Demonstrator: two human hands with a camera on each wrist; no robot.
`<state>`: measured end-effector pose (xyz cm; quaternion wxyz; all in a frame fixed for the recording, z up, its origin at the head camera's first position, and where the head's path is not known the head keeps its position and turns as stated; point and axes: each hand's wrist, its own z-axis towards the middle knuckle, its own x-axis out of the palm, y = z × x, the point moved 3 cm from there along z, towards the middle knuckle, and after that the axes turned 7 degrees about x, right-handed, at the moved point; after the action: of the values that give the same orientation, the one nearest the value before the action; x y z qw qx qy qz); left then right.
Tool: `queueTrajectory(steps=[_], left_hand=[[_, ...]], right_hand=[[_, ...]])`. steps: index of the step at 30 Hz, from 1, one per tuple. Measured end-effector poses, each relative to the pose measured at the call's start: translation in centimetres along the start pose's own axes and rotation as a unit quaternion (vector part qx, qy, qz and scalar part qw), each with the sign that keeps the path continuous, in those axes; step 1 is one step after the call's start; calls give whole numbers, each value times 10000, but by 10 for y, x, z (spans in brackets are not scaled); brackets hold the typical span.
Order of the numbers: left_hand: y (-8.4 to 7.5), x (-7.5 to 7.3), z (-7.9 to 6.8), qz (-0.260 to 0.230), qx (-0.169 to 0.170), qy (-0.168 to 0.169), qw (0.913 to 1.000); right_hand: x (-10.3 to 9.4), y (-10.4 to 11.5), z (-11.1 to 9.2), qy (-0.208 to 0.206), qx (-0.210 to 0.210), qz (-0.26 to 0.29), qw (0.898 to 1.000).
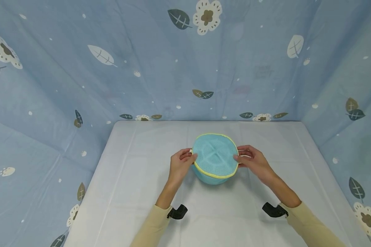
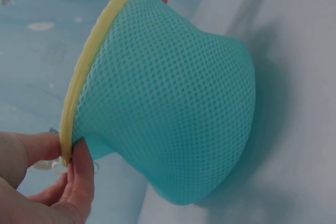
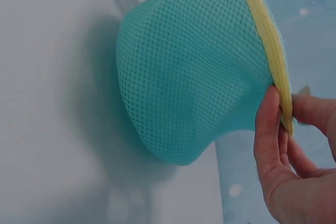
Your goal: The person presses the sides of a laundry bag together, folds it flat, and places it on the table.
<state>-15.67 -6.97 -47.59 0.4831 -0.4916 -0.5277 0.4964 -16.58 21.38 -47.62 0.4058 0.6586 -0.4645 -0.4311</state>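
A turquoise mesh laundry bag (image 1: 215,154) with a yellow zipped rim is held up near the middle of the table. Its flat round top faces upward in the head view, and the soft sides bulge beneath. My left hand (image 1: 180,165) pinches the rim at the left, thumb on one side and fingers on the other, as the left wrist view of the bag (image 2: 173,93) shows. At the opposite side, my right hand (image 1: 256,162) pinches the yellow rim (image 3: 268,35) between thumb and fingers. What the bag holds, if anything, cannot be seen.
A white-covered table (image 1: 142,192) lies beneath the hands. Blue curtain cloth (image 1: 179,61) with leaf and flower prints hangs at the back and both sides. Each wrist wears a black camera mount (image 1: 178,212).
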Motion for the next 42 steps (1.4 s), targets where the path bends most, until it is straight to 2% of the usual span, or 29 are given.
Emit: queueTrajectory(steps=[14,26,33,39,42], left_hand=[[7,-3,-28,-64,-62,-158,9998],[15,-6,-40,-37,-96,-147,9998],[-11,-6,-48,-13,-156,20,9999],[-6,-6,-47,69,-164,69,9998],[6,-7,-44,73,-184,60,9998]], right_hand=[[7,-6,-25,141,-114,102,9998],[12,-15,-34,178,-11,189,9997],[15,-20,-32,123,54,144,9998],[15,-26,-30,180,-61,195,9996],[16,-29,-29,219,-47,213,9995]])
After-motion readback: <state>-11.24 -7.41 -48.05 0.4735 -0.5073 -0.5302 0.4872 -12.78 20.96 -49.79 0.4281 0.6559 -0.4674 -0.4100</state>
